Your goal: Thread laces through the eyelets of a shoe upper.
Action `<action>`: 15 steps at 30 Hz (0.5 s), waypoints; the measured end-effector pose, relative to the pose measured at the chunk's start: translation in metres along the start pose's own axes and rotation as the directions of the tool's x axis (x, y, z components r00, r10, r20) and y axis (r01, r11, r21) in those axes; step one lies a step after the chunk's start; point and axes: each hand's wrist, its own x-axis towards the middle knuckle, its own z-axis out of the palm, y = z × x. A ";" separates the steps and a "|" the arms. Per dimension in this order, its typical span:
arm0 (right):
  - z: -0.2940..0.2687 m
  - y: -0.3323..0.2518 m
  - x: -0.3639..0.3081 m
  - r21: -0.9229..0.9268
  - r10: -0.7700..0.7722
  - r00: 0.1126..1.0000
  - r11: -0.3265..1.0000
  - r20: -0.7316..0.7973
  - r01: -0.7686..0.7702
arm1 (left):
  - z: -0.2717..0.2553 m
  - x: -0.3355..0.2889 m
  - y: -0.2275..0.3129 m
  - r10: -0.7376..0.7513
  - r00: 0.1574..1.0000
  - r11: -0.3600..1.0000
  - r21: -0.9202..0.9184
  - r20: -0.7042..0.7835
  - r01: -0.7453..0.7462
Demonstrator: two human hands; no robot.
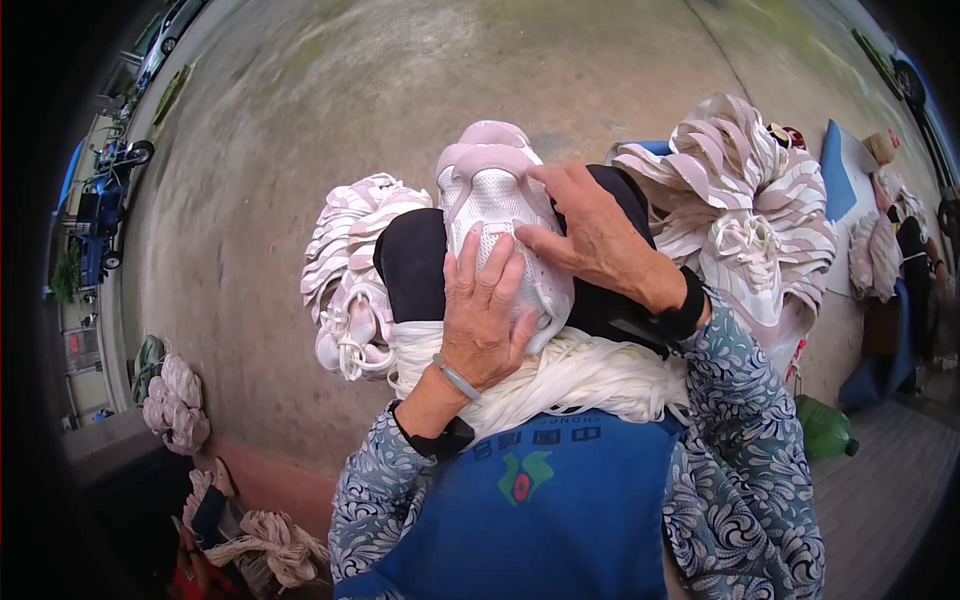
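A white and pink shoe upper (pixel 500 190) lies over my dark-clad lap, its mesh front pointing away from me. My left hand (pixel 480 320) rests on it, fingers stretched toward the small holes around its middle and thumb at its near side. At the right edge of the upper is my right hand (pixel 605 240), thumb and fingers apart, the thumb tip close to the holes. Neither hand visibly grips a lace, though the fingertips' undersides are hidden. A thick bundle of white shoelaces (pixel 600 370) lies across my lap, just behind the upper.
Stacks of shoe uppers stand at my left (pixel 350 250) and right (pixel 740 190). A green plastic bottle (pixel 825 428) is at the lower right. Other people with more uppers sit at lower left and far right. A blue three-wheeled vehicle (pixel 95 210) stands at the far left.
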 end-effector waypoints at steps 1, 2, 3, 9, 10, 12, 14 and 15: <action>-0.004 -0.001 -0.005 0.024 0.011 0.999 1.000 0.042 -0.012 | 0.001 0.001 0.001 0.004 1.000 1.000 -0.002 0.000 -0.004; -0.003 0.001 -0.011 0.009 0.044 0.993 0.999 0.108 -0.045 | 0.002 0.002 0.002 -0.016 1.000 0.999 -0.043 -0.007 0.016; 0.000 0.000 -0.014 0.008 0.043 0.993 0.999 0.106 -0.044 | 0.002 0.003 0.002 -0.036 0.999 0.996 -0.083 -0.013 0.035; 0.009 0.009 0.017 0.087 0.107 0.981 0.992 -0.160 -0.094 | -0.004 0.015 -0.013 -0.182 0.981 0.983 -0.048 -0.065 0.179; 0.011 0.010 0.030 0.082 0.140 0.980 0.988 -0.140 -0.130 | 0.003 0.014 -0.011 -0.164 0.981 0.986 -0.032 -0.100 0.161; 0.005 0.013 0.052 0.048 0.149 0.988 0.987 0.026 -0.151 | 0.016 0.009 -0.010 -0.165 0.979 0.986 -0.035 -0.122 0.161; 0.005 0.012 0.063 0.066 0.165 0.975 0.982 0.149 -0.176 | 0.020 0.008 -0.006 -0.184 0.973 0.983 -0.001 -0.137 0.186; 0.010 0.011 0.063 0.069 0.160 0.977 0.983 0.143 -0.171 | 0.022 0.007 -0.003 -0.207 0.967 0.977 0.027 -0.149 0.213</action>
